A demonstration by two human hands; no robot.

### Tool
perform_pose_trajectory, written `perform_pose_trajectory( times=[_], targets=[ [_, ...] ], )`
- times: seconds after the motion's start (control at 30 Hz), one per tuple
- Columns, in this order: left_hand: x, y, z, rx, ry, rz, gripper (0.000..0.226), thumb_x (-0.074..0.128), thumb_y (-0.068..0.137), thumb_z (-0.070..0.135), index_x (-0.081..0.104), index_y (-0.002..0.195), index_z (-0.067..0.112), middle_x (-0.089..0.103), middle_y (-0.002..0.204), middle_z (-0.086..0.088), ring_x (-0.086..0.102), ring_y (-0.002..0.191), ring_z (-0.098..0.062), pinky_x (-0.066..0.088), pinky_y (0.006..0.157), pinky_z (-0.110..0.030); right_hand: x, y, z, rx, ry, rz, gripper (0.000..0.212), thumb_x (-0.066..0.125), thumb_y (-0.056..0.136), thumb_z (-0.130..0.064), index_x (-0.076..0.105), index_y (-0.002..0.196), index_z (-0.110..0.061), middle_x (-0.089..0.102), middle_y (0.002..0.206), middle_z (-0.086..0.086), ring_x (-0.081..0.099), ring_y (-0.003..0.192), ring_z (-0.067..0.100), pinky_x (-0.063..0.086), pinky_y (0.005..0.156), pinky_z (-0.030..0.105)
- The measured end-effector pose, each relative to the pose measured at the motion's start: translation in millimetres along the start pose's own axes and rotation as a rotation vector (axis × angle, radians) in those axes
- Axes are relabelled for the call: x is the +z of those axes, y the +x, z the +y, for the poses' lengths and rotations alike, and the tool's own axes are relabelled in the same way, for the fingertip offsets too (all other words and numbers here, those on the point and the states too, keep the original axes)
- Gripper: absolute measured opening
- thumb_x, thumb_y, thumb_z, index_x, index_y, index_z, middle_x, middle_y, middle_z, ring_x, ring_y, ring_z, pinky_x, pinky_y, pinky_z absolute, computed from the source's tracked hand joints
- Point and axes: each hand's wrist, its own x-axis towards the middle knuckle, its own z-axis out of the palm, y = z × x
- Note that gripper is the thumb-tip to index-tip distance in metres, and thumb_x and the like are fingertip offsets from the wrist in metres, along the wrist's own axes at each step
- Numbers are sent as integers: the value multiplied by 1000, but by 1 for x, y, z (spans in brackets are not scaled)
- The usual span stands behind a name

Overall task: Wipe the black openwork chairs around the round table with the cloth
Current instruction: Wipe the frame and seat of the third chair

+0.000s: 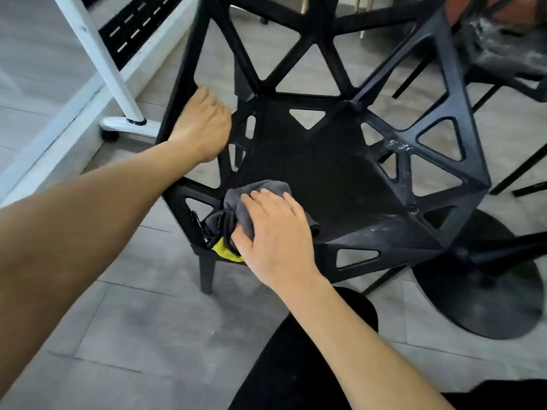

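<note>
At seat's front edge, right hand (273, 229) flat on cloth (251, 199); left hand (204, 125) clasping chair (325, 173) rim.

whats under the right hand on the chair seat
A grey cloth lies under the right hand, pressed on the front left of the chair seat, a yellow part hanging below. The seat beneath the cloth is covered.

Soft, even daylight fills my view, bright at the upper left, with only faint shadows on the floor (154, 335). The wide lens bends the edges, and the corners look smeared.
</note>
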Motion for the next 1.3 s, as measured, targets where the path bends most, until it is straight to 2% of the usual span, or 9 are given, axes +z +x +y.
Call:
perform_pose_trajectory(
  times=[0.13,0.27,0.43,0.5,0.6,0.77,1.03,1.17,1.3],
  targets=[
    [7,4,-2,-14,-11,29,17,49,91,21,61,90,9,65,86,-12,55,89,-30,33,84,-41,-47,-32,105,227,-31,106,48,49,87,-37,71,119,-9,71,122,7,59,124,25,35,116,44],
    [5,3,-2,-49,-50,14,19,49,92,22,62,86,10,64,81,-11,55,83,-29,32,80,-40,-80,-54,183,296,-90,89,53,45,87,-37,66,125,-6,67,128,11,54,130,27,25,122,47],
    [-12,4,37,-122,-395,127,38,51,92,27,61,114,-2,59,110,-27,55,101,-44,36,92,-50,-63,-46,162,276,-48,181,49,48,87,-36,71,117,-6,70,120,9,58,124,26,27,120,44],
    [-28,4,84,-17,-597,173,49,41,96,33,59,131,5,56,132,-24,54,116,-45,36,104,-54,-58,-34,143,221,-26,119,49,46,87,-38,71,118,-8,71,119,7,59,121,25,31,117,45],
    [-46,17,132,-11,-812,89,48,43,100,28,49,145,12,44,151,-17,41,137,-42,29,116,-53,-57,-19,121,170,-53,28,49,43,88,-41,69,121,-14,70,121,1,59,121,21,36,112,45],
    [-37,48,134,-102,-823,-27,53,38,104,33,35,153,13,30,161,-14,28,146,-38,21,121,-48,-56,3,142,237,-154,-42,66,25,91,-48,61,135,-14,63,137,1,52,132,20,32,116,42],
    [-26,36,144,-99,-827,-109,57,24,107,39,18,160,21,11,168,-7,7,154,-30,4,126,-44,-36,95,186,213,-267,-146,55,38,104,-40,41,152,-13,39,159,4,29,149,19,11,123,39],
    [-24,35,145,-106,-820,-98,57,17,106,40,16,160,22,10,168,-5,6,155,-28,3,126,-42,-27,139,199,197,-296,-150,60,37,104,-42,32,156,-13,31,163,3,22,152,18,8,125,40],
    [-23,33,144,-100,-814,-77,74,0,94,46,29,157,19,18,166,-6,13,154,-28,8,126,-43,-21,187,208,217,-417,-102,60,38,102,-45,42,150,-9,44,155,7,33,146,23,12,124,45]
  ],
)
